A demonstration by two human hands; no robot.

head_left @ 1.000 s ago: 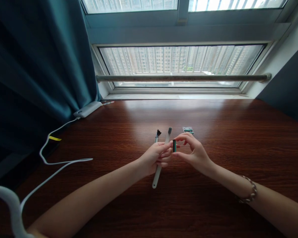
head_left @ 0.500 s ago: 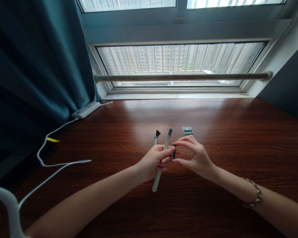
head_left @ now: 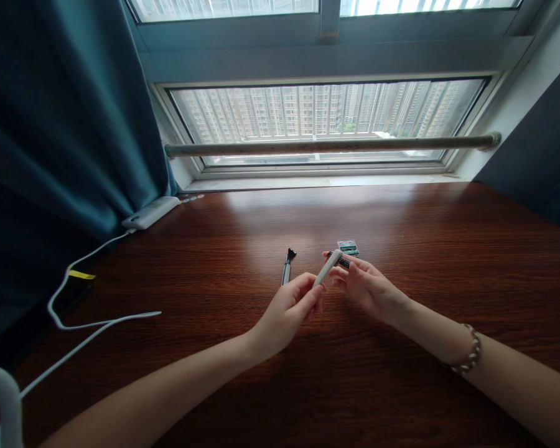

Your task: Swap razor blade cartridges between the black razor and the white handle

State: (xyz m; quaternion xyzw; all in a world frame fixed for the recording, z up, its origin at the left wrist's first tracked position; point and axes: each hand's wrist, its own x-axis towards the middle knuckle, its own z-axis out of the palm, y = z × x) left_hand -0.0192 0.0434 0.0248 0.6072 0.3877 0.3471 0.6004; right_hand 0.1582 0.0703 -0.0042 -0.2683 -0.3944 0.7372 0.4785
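My left hand (head_left: 292, 308) is closed round a slim white toothbrush (head_left: 327, 269), its thumb and fingers pinching the handle. The brush slants up to the right, and its far end overlaps a small dark battery (head_left: 344, 263) with pale marks. That battery sits in the fingers of my right hand (head_left: 366, 286), whose forefinger reaches behind the brush end. Whether brush and battery touch, I cannot tell. Just behind my left hand a thin silver tool with a black tip (head_left: 287, 264) lies on the table, its lower end hidden.
A clear pack with green cells (head_left: 348, 247) lies beyond my right hand on the brown wooden table (head_left: 242, 236). At the left are a white power strip (head_left: 152, 213), a white cable (head_left: 98, 325) and a blue curtain (head_left: 74, 112). A rail (head_left: 331, 147) crosses the window.
The toothbrush has turned over and tilted to the right, its tip now by my right fingers. The battery has swung from upright to nearly level. The view has shifted slightly.
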